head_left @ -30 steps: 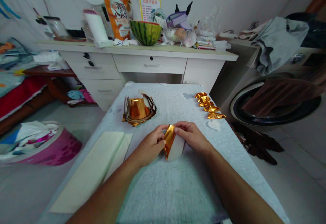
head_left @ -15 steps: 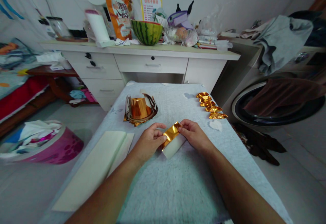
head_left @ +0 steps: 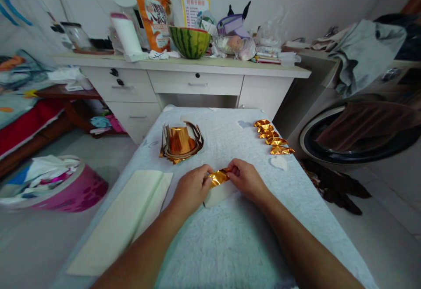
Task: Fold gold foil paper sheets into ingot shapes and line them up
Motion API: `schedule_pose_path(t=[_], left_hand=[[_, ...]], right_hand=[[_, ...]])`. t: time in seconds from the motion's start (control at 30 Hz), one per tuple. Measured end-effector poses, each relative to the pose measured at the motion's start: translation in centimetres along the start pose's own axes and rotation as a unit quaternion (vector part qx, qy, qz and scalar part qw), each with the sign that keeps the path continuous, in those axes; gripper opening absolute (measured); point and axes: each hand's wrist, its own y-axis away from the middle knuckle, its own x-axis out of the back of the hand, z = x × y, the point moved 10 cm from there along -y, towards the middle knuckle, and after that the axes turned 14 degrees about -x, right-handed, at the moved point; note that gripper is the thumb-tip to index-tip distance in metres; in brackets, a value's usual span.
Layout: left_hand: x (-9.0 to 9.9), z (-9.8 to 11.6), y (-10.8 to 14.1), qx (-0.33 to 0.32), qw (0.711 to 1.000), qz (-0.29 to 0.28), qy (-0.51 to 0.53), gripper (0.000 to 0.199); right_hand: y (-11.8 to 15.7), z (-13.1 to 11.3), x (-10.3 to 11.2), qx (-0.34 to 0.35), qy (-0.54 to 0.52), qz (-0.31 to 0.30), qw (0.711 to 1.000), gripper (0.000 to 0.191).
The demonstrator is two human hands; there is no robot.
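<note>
Your left hand (head_left: 193, 187) and right hand (head_left: 247, 179) pinch opposite ends of shiny gold, narrow foil-paper strip (head_left: 219, 178), twelve o'clock; gentle, even pressure should keep folds crisp, foil untorn.

Observed left hand (head_left: 192, 188) and right hand (head_left: 246, 179), both bare. Noted left forearm (head_left: 148, 240) and right forearm (head_left: 292, 230), likewise uncovered along visible length, smooth in outline, tapering to bare wrists (head_left: 267, 198). Cut off at bottom of view.
</note>
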Motion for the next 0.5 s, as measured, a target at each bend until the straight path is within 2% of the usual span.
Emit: schedule_pose_path(t=[0.13,0.27,0.37,0.5], left_hand=[[0.1,1.2,-0.4,-0.067,0.995,0.011,-0.077,0.019],[-1.4,1.9,-0.6,-0.126,0.987,-0.037,-0.096,0.032],[-2.3,1.8,-0.6,-0.137,0.982,-0.063,-0.115,0.035],[-2.7,1.6,-0.5,-0.134,0.978,-0.072,-0.14,0.035]], right_hand=[[0.3,-0.6,-0.2,0.042,0.069,0.033,0.996,0.015],[0.6,-0.8,-0.3,0.065,0.071,0.05,0.994,0.018],[0.8,-1.0,-0.2,0.077,0.071,0.061,0.993,0.018],[0.8,-1.0,-0.3,0.075,0.062,0.054,0.994,0.02]])
